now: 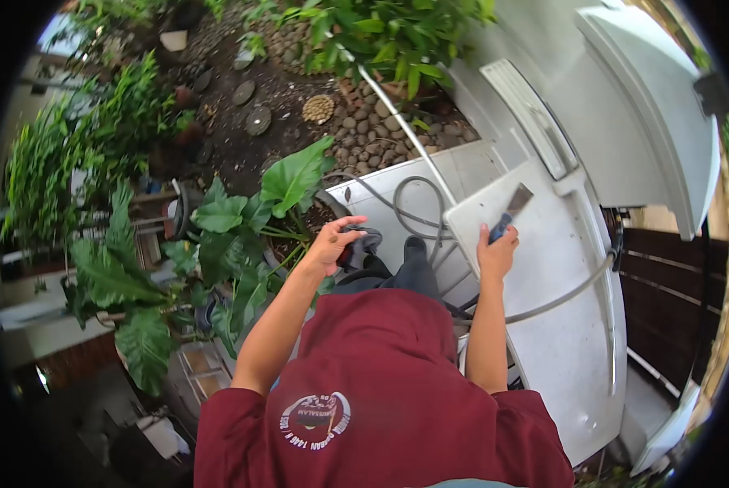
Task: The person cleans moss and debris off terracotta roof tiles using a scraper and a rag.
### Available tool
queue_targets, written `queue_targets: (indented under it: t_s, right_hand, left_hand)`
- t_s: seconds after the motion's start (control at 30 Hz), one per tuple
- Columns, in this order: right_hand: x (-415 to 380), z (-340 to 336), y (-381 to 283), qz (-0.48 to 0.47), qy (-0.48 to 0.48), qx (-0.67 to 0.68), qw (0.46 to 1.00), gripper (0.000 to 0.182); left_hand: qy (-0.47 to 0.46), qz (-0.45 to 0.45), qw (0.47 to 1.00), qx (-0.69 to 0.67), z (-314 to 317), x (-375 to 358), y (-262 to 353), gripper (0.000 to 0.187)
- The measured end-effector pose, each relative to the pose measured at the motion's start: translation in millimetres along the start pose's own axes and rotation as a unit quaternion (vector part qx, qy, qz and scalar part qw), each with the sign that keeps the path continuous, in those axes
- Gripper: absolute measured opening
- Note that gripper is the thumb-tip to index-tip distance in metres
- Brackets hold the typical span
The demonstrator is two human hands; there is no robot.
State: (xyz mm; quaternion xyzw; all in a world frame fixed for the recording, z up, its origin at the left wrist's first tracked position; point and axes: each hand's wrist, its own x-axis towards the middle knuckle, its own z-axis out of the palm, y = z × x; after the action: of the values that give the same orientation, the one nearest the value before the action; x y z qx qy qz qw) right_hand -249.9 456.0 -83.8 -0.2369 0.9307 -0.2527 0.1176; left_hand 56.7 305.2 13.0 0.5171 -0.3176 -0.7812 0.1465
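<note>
Left-side foliage (88, 154): dense, narrow-leaved; located at the left of the view.
Large-leaved plant (218, 215): broad green leaves, positioned between the narrow foliage and the person.
Left hand (332, 246): raised in front of the body, beside the large-leaved plant; fingers apart and loosely bent, not closed into a grip.
Dark bundle (367, 241): grey to black, just beyond the left hand in the view; contact with the fingers cannot be determined.
Shirt (389, 366): maroon, with a round white print on the chest.
Looped hose (396, 203): grey, lying on the pale ground ahead of the feet.
White pole (393, 112): slanted, running from the upper leaves down to the corner of the white panel.
Right hand (497, 254): fingers wrapped around the scraper handle.
Scraper (502, 225): blue handle, flat metal blade; held in the right hand over the white panel, blade directed away from the body, toward the upper right.
White panel (555, 350): broad, smooth, at the person's right; a grey hose (600, 270) crosses it.
Slatted panel (665, 285): dark brown, right of the white panel.
</note>
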Motion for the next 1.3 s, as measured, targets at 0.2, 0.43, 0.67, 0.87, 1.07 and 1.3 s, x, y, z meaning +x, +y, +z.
queue_targets:
  t_s: [0.2, 0.43, 0.67, 0.87, 1.07, 1.3]
  right_hand:
    - [20, 10, 30, -0.031, -0.048, -0.054, 0.997, 0.074]
    - [-6, 6, 7, -0.121, -0.098, -0.017, 0.988, 0.064]
    - [-75, 31, -94, -0.012, -0.331, 0.336, 0.882, 0.018]
    - [-87, 59, -120, -0.066, -0.431, 0.185, 0.881, 0.022]
    - [-71, 88, -152, -0.029, -0.511, 0.089, 0.854, 0.022]
    - [-33, 150, -185, -0.154, -0.544, -0.067, 0.822, 0.020]
  left_hand:
    - [0.022, 0.016, 0.991, -0.131, -53, -21, -21, 0.024]
    - [0.085, 0.136, 0.946, -0.281, -120, -54, -37, 0.027]
    - [0.163, 0.201, 0.927, -0.272, -167, -75, -57, 0.026]
    - [0.204, 0.178, 0.911, -0.311, -186, -89, -98, 0.023]
    - [0.299, 0.195, 0.858, -0.369, -194, -114, -150, 0.021]
    - [0.272, 0.228, 0.702, -0.617, -193, -143, -178, 0.028]
